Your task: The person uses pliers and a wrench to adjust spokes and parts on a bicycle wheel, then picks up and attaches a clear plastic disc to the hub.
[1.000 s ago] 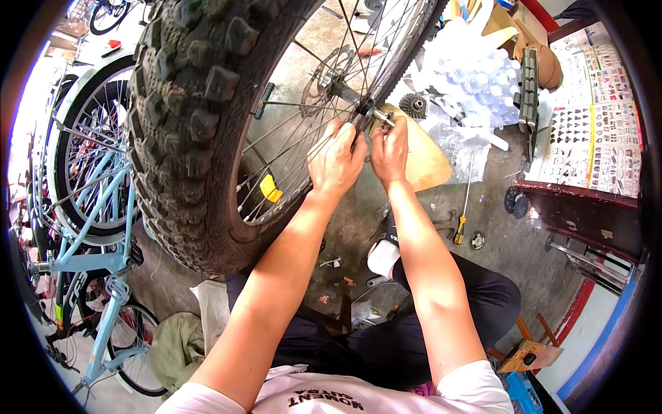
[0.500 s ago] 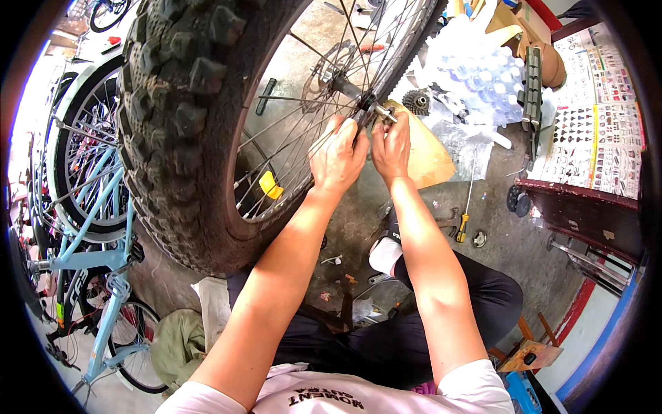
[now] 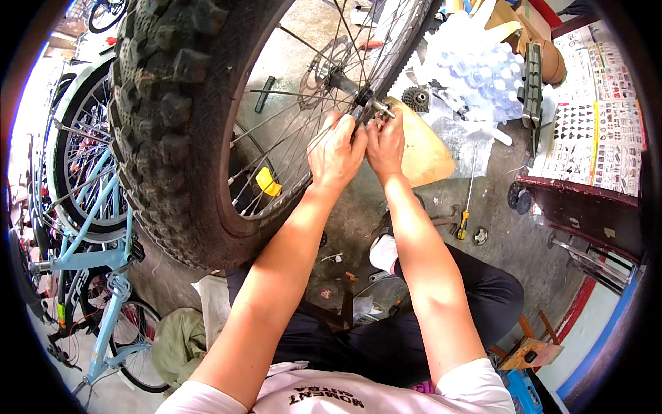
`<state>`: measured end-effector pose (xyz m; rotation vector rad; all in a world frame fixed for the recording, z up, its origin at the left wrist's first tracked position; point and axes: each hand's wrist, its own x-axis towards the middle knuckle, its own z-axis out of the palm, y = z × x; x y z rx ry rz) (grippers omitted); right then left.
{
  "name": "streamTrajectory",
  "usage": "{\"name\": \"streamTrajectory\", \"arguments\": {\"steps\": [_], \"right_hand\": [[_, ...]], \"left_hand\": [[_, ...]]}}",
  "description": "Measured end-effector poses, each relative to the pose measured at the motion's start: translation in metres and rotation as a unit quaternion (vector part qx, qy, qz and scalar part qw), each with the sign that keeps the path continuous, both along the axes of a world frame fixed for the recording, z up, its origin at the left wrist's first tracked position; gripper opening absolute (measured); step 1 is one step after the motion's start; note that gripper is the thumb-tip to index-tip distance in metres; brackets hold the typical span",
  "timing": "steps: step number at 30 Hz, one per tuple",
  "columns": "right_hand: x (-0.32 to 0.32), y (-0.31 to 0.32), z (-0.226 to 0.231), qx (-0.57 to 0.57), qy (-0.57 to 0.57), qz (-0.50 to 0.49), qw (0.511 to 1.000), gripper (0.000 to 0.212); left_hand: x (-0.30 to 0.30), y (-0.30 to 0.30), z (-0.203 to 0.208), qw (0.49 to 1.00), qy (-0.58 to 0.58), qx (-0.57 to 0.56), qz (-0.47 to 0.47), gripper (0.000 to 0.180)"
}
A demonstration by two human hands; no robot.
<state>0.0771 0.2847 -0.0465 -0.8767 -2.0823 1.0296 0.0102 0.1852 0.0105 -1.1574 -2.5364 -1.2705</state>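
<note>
A bicycle wheel with a knobby black tyre [image 3: 162, 131] stands tilted in front of me. Its dark hub [image 3: 341, 81] ends in a silver axle [image 3: 381, 107] that points toward my hands. My left hand [image 3: 336, 153] is closed just below the hub end, beside the spokes; whatever its fingertips hold is hidden. Close by its right side, my right hand [image 3: 386, 148] has thumb and fingers curled at the axle's tip. A brake disc [image 3: 314, 86] shows on the hub's far side.
A sprocket cassette [image 3: 416, 99] lies on brown paper [image 3: 427, 152]. Right of my knee are a yellow-handled screwdriver [image 3: 463, 224] and a hammer [image 3: 454, 217]. Bicycles with a light blue frame [image 3: 96, 259] crowd the left. A newspaper-covered table [image 3: 586, 148] stands at right.
The wheel has shifted slightly to the left. My right hand has moved a little left, closer to my left hand, and stays at the axle end.
</note>
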Motion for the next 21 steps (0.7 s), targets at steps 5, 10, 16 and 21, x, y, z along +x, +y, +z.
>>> {"name": "streamTrajectory", "arguments": {"steps": [5,10,16,21], "right_hand": [[0.002,-0.014,0.001,-0.042,-0.011,-0.016,0.999,0.029],[0.007,-0.019,0.000,-0.028,0.004,-0.034,0.999,0.026],[0.018,-0.024,-0.014,0.022,-0.005,-0.084,0.996,0.033],[0.025,-0.024,-0.020,0.075,-0.032,-0.110,0.991,0.030]], "left_hand": [[0.000,-0.002,-0.001,1.000,-0.011,-0.004,0.005,0.020],[0.002,-0.001,-0.006,1.000,0.004,-0.021,0.013,0.015],[0.006,0.000,-0.003,1.000,0.002,-0.029,0.004,0.013],[0.009,0.001,-0.002,1.000,0.016,-0.023,-0.003,0.012]]}}
